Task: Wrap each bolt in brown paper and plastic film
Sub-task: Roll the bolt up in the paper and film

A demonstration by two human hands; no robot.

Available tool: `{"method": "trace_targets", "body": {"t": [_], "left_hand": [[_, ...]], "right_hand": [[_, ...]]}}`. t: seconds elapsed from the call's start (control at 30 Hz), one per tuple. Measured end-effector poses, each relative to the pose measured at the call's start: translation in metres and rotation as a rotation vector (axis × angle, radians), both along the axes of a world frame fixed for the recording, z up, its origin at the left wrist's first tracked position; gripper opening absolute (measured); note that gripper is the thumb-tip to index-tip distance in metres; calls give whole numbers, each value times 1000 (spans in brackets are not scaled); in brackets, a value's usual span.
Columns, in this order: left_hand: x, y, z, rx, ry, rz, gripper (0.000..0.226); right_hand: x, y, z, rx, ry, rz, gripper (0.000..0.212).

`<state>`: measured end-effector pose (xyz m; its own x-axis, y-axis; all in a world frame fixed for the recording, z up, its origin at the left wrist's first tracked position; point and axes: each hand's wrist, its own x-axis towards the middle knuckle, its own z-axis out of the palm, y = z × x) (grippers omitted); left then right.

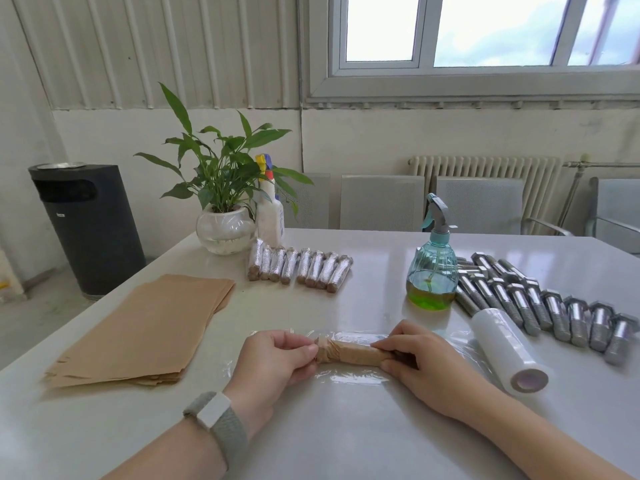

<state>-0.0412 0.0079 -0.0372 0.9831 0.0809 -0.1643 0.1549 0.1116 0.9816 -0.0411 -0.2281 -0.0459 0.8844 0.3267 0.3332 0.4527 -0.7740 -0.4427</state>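
A bolt wrapped in brown paper [353, 353] lies across a sheet of clear plastic film [349, 377] spread on the white table [346, 438]. My left hand [277, 358] pinches the twisted left end of the paper bolt. My right hand [419, 362] grips its right end. Bare steel bolts [554, 310] lie in rows at the right. A roll of plastic film [509, 348] rests in front of them. A stack of brown paper sheets [145, 327] lies at the left. Several finished wrapped bolts [301, 268] lie in a row at the back.
A teal spray bottle [433, 268] with green liquid stands behind the film roll. A potted plant [225, 209] in a glass bowl and a white spray bottle [270, 216] stand at the table's far edge. A black bin [90, 230] stands on the floor at left.
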Motion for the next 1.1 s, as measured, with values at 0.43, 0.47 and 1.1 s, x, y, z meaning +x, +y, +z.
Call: {"method": "trace_targets", "body": {"t": [0.43, 0.47, 1.1], "left_hand": [[-2, -13, -11, 998, -579, 118, 14], [-2, -14, -10, 1070, -594, 116, 13], [24, 75, 26, 966, -103, 90, 11]], "right_hand": [[3, 0, -3, 0, 2, 7, 27], [3, 0, -3, -3, 3, 7, 27], [5, 0, 9, -65, 20, 12, 29]]}}
